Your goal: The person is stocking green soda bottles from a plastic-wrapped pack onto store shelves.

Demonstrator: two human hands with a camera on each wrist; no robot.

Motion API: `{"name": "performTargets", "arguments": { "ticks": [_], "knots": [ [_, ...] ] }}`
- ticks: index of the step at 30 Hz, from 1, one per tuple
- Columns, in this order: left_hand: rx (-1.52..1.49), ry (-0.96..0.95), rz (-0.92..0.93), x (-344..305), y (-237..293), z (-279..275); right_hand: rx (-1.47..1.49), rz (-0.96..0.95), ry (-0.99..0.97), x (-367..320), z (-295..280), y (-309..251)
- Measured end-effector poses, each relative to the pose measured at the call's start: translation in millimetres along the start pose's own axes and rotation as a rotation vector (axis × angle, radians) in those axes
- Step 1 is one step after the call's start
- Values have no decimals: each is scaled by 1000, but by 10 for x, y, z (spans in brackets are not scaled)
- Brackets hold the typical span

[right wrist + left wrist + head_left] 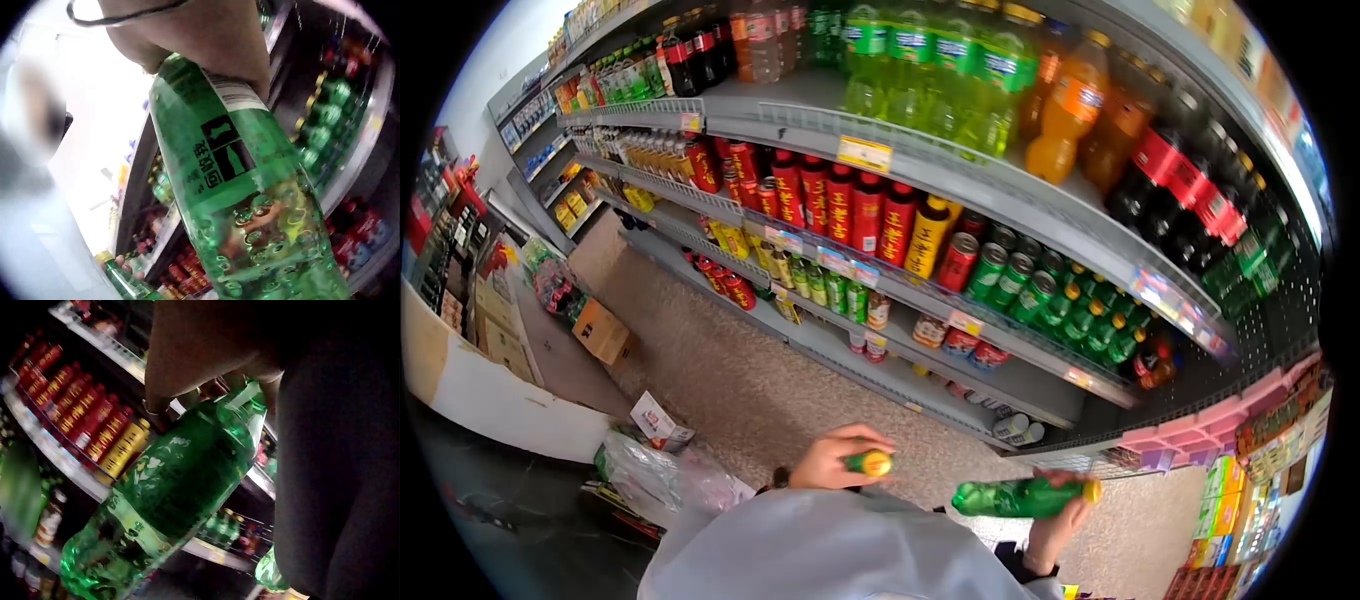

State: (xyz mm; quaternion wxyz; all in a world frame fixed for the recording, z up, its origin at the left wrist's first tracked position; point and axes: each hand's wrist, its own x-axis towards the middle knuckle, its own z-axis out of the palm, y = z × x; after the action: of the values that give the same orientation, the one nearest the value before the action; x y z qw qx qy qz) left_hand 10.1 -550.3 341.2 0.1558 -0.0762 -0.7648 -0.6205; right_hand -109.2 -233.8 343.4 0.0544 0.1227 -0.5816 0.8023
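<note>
Both hands full. Your left hand (832, 458) wraps the neck end of the left green soda bottle (870, 462), fingers curled round it. Your right hand (1062, 512) is closed about the upper body of the right green soda bottle (1015, 497), thumb and fingers around the label band.

Position: both bottles in front of the drinks shelving (960, 170), at about the height of its bottom tier and clear of it. Right bottle lies roughly level, yellow cap (1091, 490) pointing away from the left one. Left bottle points cap-up toward your head.

Look: clear green plastic, green label with white and dark print. Bubbles cling to the inside wall of the right bottle in the right wrist view (250, 206). Left wrist view shows the left bottle's (175, 487) ribbed base.

Handling, as a judgement: full and fizzy, so fairly heavy for one hand. The smooth wall is likely slick and gives a little under a squeeze. Best hold is the label waist or just under the cap. Avoid jolting them.

Farther off: red bottles (850, 205) and green cans (1040, 290) on the shelving's middle tiers. A plastic bag (660, 475) sits on the floor opposite the shelving, and a cardboard box (600, 330) farther along the aisle beside it.
</note>
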Motion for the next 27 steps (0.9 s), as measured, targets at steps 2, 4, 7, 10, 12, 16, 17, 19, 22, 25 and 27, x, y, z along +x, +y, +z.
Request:
{"name": "performTargets", "arguments": {
  "ticks": [2,4,7,10,12,16,17,19,22,25,27],
  "knots": [
    [155,209,10,-272,104,-427,114,22,-175,261,606,62],
    [249,451,-27,-548,80,-739,145,7,-351,508,1083,100],
    [410,597,-134,-838,150,-1191,145,-57,-430,796,1788,194],
    [587,833,-214,-1014,134,-1453,137,-101,-562,1078,2283,344],
    [541,1070,-268,-1085,105,-1605,154,-112,-636,1247,2685,405],
    [433,1276,-271,-1052,-63,-1942,327,-80,-747,1577,3387,512],
    [439,1294,-280,-996,-96,-2039,364,-93,-778,1646,3566,512],
    [459,1343,-306,-818,-124,-2249,429,-141,-829,1798,3896,510],
    [447,1371,-216,-628,-286,-2585,508,-213,-860,1996,4352,481],
    [447,1361,-198,-392,-369,-2925,603,-399,-961,2237,4744,479],
    [353,1342,-160,-221,-596,-3305,596,-515,-1009,2398,5039,458]
  ]
}}
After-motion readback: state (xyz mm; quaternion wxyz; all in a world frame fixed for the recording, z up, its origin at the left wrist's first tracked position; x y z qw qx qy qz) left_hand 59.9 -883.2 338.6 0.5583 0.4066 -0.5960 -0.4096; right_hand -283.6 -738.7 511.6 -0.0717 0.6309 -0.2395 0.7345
